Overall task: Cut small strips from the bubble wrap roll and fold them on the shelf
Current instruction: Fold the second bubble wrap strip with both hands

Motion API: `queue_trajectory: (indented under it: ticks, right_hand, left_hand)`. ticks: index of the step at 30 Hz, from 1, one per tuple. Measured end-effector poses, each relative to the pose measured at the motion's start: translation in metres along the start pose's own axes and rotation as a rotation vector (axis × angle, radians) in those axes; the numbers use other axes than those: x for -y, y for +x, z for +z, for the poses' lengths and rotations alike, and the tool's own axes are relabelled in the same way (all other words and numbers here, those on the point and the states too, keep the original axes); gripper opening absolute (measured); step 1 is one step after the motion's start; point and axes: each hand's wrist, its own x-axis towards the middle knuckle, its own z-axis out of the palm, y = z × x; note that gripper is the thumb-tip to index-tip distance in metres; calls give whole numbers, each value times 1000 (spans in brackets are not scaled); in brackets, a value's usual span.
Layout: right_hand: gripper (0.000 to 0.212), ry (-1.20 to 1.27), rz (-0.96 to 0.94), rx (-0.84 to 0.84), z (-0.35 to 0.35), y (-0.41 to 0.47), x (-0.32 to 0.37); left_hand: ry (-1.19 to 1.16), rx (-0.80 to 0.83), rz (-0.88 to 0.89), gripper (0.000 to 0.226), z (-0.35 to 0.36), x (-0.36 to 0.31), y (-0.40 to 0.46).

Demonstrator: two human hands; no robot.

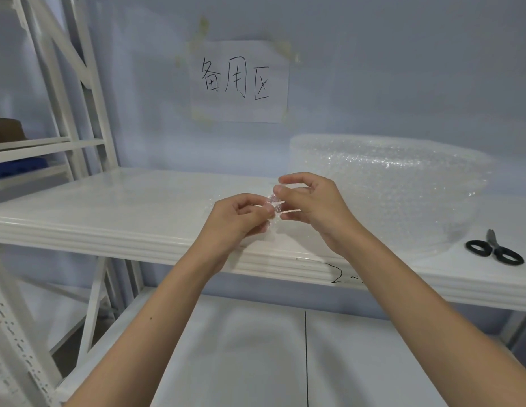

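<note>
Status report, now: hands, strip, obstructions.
Left hand and right hand both pinch a small bubble wrap strip above the shelf. Bubble wrap roll behind right hand; scissors idle at right. Nothing in the way.

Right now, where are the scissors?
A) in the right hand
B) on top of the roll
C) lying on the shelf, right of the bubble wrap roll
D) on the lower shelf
C: the black-handled scissors lie flat on the shelf, right of the bubble wrap roll, untouched, while the left hand and right hand both pinch a small strip.
</note>
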Motion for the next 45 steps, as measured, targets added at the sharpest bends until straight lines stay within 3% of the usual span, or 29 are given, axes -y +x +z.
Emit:
queue_trajectory:
  ticks: [14, 27, 33, 38, 45]
  right_hand:
    - [12, -5, -43, -53, -9, -6, 5]
    - [15, 10, -38, -39, -7, -12, 7]
    - [18, -17, -28, -42, -8, -14, 8]
    - [17, -19, -25, -31, -8, -14, 6]
    - [19, -5, -18, -12, -8, -15, 7]
  left_hand:
    - [-47, 21, 20, 21, 14, -6, -9]
    - [74, -20, 84, 16, 18, -9, -9]
    - [68, -64, 153, 26, 18, -7, -10]
    - [108, -60, 179, 13, 20, -11, -9]
    - [116, -83, 164, 15, 21, -7, -4]
